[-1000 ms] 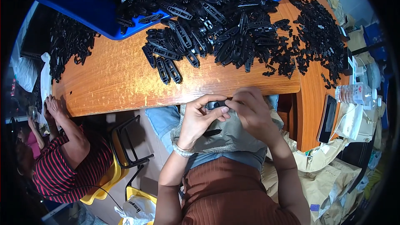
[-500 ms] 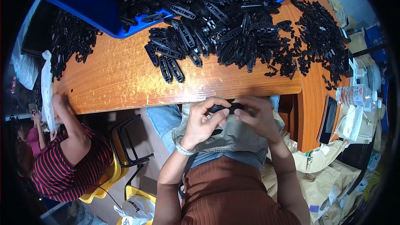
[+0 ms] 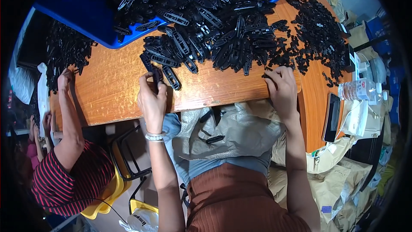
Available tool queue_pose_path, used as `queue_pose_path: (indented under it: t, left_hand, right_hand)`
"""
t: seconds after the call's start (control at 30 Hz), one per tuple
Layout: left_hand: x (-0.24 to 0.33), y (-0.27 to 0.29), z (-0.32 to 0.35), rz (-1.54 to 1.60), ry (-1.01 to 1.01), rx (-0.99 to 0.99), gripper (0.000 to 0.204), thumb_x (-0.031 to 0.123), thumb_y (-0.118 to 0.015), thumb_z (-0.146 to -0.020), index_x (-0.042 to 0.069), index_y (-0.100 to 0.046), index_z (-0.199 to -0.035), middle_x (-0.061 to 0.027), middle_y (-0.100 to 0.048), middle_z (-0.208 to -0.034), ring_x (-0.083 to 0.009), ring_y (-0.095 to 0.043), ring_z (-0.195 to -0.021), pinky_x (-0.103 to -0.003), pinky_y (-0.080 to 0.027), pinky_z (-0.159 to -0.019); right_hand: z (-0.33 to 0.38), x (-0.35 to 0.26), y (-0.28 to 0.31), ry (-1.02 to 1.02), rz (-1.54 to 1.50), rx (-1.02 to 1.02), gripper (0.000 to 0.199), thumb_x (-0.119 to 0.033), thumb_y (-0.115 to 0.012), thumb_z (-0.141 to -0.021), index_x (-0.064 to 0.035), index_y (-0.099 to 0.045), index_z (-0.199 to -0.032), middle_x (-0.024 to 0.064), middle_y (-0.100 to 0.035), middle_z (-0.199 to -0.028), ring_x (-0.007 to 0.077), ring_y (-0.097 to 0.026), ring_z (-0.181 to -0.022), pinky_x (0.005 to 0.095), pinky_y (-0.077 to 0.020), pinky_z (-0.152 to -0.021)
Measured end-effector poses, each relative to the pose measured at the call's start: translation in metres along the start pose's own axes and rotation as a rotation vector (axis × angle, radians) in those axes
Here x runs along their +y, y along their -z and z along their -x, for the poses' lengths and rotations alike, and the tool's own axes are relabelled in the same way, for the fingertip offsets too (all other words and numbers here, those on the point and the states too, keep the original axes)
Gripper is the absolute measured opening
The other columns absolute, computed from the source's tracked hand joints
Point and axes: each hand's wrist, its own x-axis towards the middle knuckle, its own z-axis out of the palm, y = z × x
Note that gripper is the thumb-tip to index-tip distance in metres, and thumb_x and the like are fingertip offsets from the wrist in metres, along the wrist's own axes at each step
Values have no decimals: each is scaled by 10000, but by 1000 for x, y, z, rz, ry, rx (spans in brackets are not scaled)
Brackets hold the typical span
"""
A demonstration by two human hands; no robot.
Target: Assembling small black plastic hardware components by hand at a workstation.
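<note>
My left hand (image 3: 151, 103) is closed on a long black plastic part (image 3: 157, 76) at the near edge of a pile of similar slotted, boat-shaped parts (image 3: 180, 38). Beside its fingertips lies another long slotted part (image 3: 171, 78). My right hand (image 3: 282, 88) has its thumb and fingers pinched over the table by the heap of small black clips (image 3: 315, 30), with a small dark piece at the fingertips. Across my lap a grey woven sack (image 3: 240, 133) holds a few black parts, one dark oblong part (image 3: 215, 138) among them.
A blue bin (image 3: 77, 15) spills parts onto the worn wooden table (image 3: 116, 77). At left, a co-worker in a striped top (image 3: 77, 176) reaches to another dark pile (image 3: 64, 51). A phone (image 3: 332, 118) and clear plastic bottle (image 3: 358, 90) stand at right.
My hands have parted from a black part held together over my lap. The left has reached forward to the long parts, the right to the small clips. Black parts now show on the sack.
</note>
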Motion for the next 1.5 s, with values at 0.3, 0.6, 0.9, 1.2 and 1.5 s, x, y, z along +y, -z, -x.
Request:
queue_pose_path:
  t: [0.3,0.6,0.9,1.2,1.5]
  left_hand:
    - [23,19,45,1168,243,-265,160,160,-541,-886,76,-461,-995,-21,-483,-714,-78,-432,-537,-186,-328,-449]
    - [75,-3,78,1045,62,-598,220,-46,-610,-819,-1,-503,-1006,-48,-616,-759,-52,-550,-577,-169,-420,-491]
    - [79,9,84,1060,120,-671,257,-73,-615,-811,-66,-545,-1058,-100,-633,-853,-163,-662,-775,-222,-551,-654]
    - [81,8,86,1020,114,-633,177,-132,-582,-778,-69,-595,-943,-94,-607,-824,-127,-619,-666,-202,-504,-567]
    - [44,4,61,486,-221,-471,203,76,-491,-897,4,-629,-1027,-130,-651,-833,-208,-643,-736,-293,-502,-669]
  right_hand:
    - [11,-5,-8,-746,-1408,-18,107,-5,-559,-843,33,-609,-930,54,-585,-831,58,-484,-615,201,-406,-545]
    - [12,-61,15,-694,-1358,-227,175,50,-542,-794,64,-640,-939,93,-610,-899,114,-554,-700,207,-454,-602]
    - [17,-87,15,-91,-635,-117,186,87,-651,-667,15,-672,-838,78,-544,-893,145,-522,-813,242,-428,-660]
    - [25,-89,17,-343,-810,-321,207,-13,-660,-742,-14,-656,-949,58,-595,-780,119,-504,-668,232,-397,-605]
    - [31,-53,13,-37,-791,-544,129,-56,-650,-767,0,-652,-884,93,-622,-759,188,-605,-712,272,-452,-647]
